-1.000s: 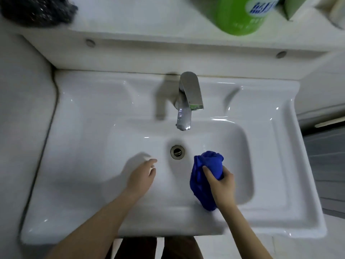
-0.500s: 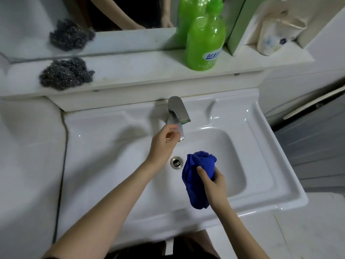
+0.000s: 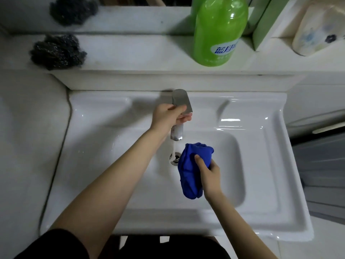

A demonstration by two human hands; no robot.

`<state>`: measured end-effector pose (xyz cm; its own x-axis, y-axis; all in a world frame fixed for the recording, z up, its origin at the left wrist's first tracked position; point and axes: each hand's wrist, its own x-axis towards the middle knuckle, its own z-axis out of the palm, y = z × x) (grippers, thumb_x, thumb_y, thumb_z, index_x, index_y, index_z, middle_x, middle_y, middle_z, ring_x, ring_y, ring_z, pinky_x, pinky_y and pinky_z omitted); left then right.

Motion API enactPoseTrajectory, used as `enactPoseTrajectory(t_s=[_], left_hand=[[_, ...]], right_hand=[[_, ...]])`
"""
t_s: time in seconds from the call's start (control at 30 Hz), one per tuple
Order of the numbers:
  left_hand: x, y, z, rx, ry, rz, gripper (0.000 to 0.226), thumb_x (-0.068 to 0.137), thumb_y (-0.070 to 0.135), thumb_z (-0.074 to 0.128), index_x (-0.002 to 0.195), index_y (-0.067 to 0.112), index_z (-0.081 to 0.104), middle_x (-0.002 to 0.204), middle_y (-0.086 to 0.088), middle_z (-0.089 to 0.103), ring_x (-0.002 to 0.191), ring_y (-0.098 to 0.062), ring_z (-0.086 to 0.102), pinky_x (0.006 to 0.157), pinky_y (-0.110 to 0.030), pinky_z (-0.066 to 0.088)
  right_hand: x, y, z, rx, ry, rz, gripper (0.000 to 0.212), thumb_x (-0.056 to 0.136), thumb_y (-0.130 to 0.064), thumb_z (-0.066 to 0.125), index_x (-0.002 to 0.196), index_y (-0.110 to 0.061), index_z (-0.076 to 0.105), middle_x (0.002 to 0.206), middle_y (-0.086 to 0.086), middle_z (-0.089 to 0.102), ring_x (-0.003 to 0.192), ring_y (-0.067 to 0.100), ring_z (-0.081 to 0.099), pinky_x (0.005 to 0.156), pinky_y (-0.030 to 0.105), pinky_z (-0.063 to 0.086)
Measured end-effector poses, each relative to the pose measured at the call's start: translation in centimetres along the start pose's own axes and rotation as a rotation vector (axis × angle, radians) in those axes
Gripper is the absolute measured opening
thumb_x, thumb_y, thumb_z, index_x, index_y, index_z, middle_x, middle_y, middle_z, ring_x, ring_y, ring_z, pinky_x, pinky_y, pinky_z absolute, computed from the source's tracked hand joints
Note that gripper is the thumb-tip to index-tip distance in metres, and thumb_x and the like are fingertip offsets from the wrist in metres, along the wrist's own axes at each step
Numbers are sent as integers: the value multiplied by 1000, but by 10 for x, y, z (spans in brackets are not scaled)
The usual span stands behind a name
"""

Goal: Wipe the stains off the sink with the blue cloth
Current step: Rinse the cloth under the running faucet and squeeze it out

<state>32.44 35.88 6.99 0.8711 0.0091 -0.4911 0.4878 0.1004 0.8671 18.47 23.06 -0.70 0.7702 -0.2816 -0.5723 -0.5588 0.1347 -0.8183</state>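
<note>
The white ceramic sink (image 3: 261, 165) fills the middle of the head view, with a metal drain (image 3: 174, 160) in its basin. My right hand (image 3: 209, 176) grips the bunched blue cloth (image 3: 192, 171) over the basin, just right of the drain. My left hand (image 3: 168, 116) holds the lever of the chrome tap (image 3: 182, 101), thumb on top and fingers curled under it. A thin stream of water runs from the spout (image 3: 177, 133) down to the drain, just left of the cloth.
A shelf (image 3: 130, 53) runs behind the sink. On it sit a dark steel-wool scourer (image 3: 57, 52) at the left, a green bottle (image 3: 218, 32) right of centre, and a cream holder (image 3: 315, 32) at the far right. A mirror rises behind the shelf.
My left hand rose from the basin's front to the tap and took hold of its lever. Water now runs. The cloth stayed in my right hand near the drain.
</note>
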Motion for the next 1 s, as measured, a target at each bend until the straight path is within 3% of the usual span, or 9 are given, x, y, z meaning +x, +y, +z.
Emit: enactPoseTrajectory(t_s=[0.2,0.33,0.4,0.47,0.6,0.67,0.77,0.83,1.0], left_hand=[[4,7,-10,120,-67,-7,25,96,19,59,80,1,63,67,-11,74,65,-25,73,59,-25,58],[5,-27,-49,96,153,92,30,98,22,53,81,3,68,63,-12,69,51,-18,64,52,-22,50],[6,-63,-72,103,289,71,27,98,18,53,79,5,68,61,-7,68,51,-14,61,57,-25,50],[10,-104,-91,138,337,-46,24,98,23,53,88,8,68,75,-4,71,68,-15,65,74,-33,52],[17,-156,-99,-2,-121,-361,52,97,59,41,125,21,63,121,-4,69,115,-25,63,96,-36,50],[16,-164,-93,-216,-248,-372,49,99,52,44,129,18,63,124,-7,69,121,-27,62,105,-39,48],[17,-172,-83,-152,-130,-265,37,95,33,60,124,10,63,121,-16,69,117,-35,63,107,-46,47],[18,-180,-79,-182,-74,-191,38,92,28,65,125,9,61,123,-18,68,116,-36,64,104,-48,50],[9,-182,-70,-416,-98,-118,43,97,17,59,137,8,47,134,-24,58,120,-38,60,100,-48,52]], right_hand=[[21,-8,9,28,-127,58,32,94,-29,61,97,3,61,79,5,63,69,15,59,60,22,51],[42,0,29,88,-218,167,31,94,-32,60,106,-4,67,93,11,72,83,23,67,78,34,55],[54,9,41,98,-282,192,34,95,-32,59,109,-2,66,101,18,72,88,28,68,86,41,55],[62,17,55,100,-348,197,45,90,-35,60,110,6,60,101,26,67,90,34,64,87,45,52],[71,32,80,161,-411,227,39,86,-37,59,105,-3,64,105,28,65,95,44,61,91,49,51],[74,35,87,169,-409,216,36,90,-39,57,106,-9,70,112,25,68,105,41,66,95,52,52],[77,38,87,154,-328,171,47,89,-40,61,109,2,59,105,25,66,100,43,66,95,56,51],[77,39,83,111,-254,115,33,91,-35,63,98,-4,55,93,20,60,86,36,63,88,54,52],[69,46,64,39,-278,74,26,97,-24,52,81,-5,58,80,6,65,76,26,60,68,32,53]])
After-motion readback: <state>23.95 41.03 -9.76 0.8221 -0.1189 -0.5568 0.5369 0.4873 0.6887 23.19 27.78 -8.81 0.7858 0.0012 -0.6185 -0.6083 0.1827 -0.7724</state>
